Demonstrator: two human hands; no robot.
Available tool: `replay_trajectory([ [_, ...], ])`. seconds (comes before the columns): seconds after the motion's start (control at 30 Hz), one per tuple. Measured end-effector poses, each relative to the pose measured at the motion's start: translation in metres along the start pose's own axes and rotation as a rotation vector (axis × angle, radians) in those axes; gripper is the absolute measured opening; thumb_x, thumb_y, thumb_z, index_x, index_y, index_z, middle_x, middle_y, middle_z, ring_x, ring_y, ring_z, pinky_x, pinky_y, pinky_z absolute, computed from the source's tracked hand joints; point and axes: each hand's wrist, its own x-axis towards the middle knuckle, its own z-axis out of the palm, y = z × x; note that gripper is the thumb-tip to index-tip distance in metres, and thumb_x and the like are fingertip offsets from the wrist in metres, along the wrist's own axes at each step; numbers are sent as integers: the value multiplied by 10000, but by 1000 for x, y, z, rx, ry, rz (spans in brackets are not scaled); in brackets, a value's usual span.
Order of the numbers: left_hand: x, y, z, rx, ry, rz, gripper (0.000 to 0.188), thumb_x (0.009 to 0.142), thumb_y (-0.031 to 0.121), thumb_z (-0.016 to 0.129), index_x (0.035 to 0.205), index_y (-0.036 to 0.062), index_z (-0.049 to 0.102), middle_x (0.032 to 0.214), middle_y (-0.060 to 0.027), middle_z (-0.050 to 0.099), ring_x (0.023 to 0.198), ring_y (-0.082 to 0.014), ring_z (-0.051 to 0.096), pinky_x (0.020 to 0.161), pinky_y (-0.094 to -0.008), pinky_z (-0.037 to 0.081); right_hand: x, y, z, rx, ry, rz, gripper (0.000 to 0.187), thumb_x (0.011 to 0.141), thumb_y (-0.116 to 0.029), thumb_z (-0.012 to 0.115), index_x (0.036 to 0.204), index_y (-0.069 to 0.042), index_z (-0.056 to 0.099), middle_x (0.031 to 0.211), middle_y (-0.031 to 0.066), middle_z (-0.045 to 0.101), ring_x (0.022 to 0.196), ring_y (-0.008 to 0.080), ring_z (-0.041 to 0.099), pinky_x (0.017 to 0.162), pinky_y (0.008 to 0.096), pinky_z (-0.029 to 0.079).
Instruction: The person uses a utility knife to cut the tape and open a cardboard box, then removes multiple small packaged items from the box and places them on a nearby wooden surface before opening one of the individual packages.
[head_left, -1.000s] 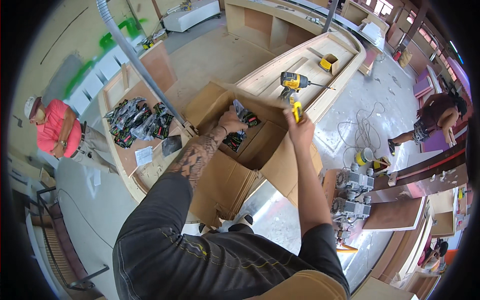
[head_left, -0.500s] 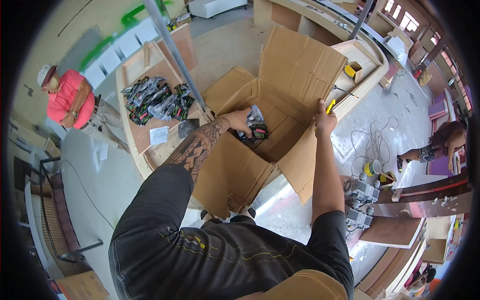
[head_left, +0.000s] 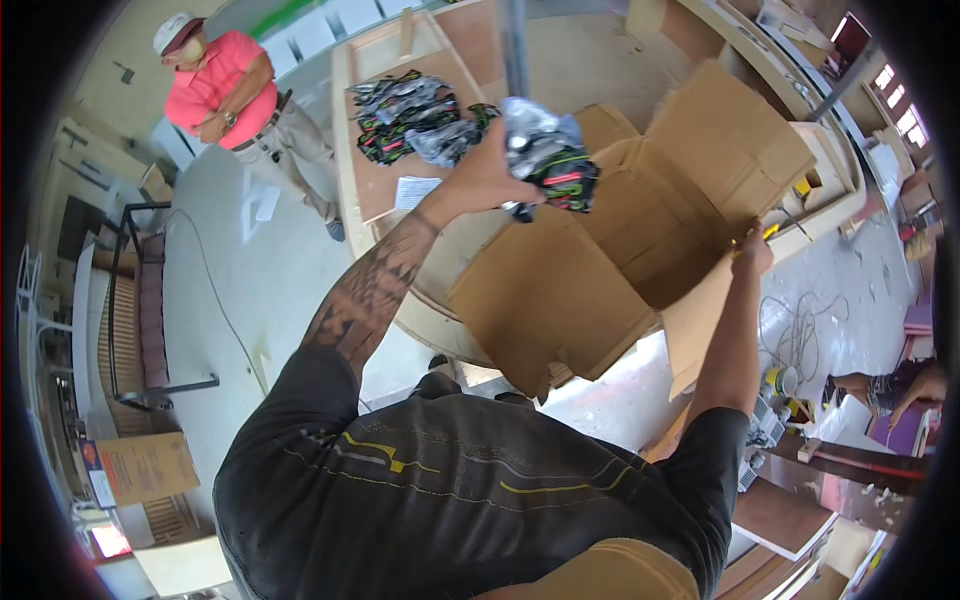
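Note:
My left hand [head_left: 488, 175] is raised above the open cardboard box [head_left: 600, 270] and grips a bundle of plastic-wrapped packets [head_left: 548, 160], grey with green and red print. My right hand [head_left: 752, 252] holds the right flap of the box, with a yellow-handled tool [head_left: 768, 232] pinched against the cardboard. The box stands open with its flaps spread, leaning on a long wooden workbench [head_left: 360, 190]. A pile of the same kind of packets [head_left: 415, 125] lies on that bench, just left of my left hand.
A person in a pink shirt and white cap [head_left: 235, 105] stands at the upper left beside the bench. A grey metal pole [head_left: 515, 50] rises behind my left hand. A white paper sheet [head_left: 415, 190] lies on the bench. Cables [head_left: 800, 330] and a person's arm [head_left: 900, 385] are at right.
My left hand has come up out of the box with a bundle of packets and moved toward the bench. My right hand stays on the box flap. My view has shifted left.

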Motion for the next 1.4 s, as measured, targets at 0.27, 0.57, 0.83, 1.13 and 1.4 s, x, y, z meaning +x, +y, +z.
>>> replay_trajectory([
  [0.27,-147,-191,-57,-192,109,-429,1153,633,259,975,1519,-53,306,1443,-241,545,1385,-348,516,1183,-404,394,-77,3,-22,-112,267,-176,510,891,-436,826,858,54,689,705,124,695,545,234,652,501,375,520],
  [0.57,-145,-256,-72,53,-228,-251,1055,750,459,918,1516,-44,395,1427,-283,542,1378,-440,482,1146,-491,422,-451,28,38,247,-506,128,426,1038,-532,604,1125,-116,637,908,24,585,644,101,498,553,259,446],
  [0.83,-183,-201,-87,-346,-390,-48,595,1048,270,665,1545,36,436,1207,-130,659,1077,-252,658,951,-388,541,-610,114,116,542,-1012,440,404,1120,-474,471,1249,-116,606,1140,83,654,1041,221,638,928,383,526],
  [1.13,-202,-244,-90,-157,96,-126,491,1011,170,619,1465,47,480,1098,-226,689,884,-375,719,749,-460,573,-608,120,126,-516,-980,-813,773,911,-180,761,1579,-52,395,1536,281,434,1391,499,432,1194,531,354],
  [1.4,-169,-245,-107,-18,-52,-150,518,957,227,730,1415,60,557,1141,-220,726,1007,-390,726,869,-437,573,-560,139,152,-373,-766,-1178,313,809,22,752,1110,-59,729,1107,123,722,1153,374,650,1003,468,511],
])
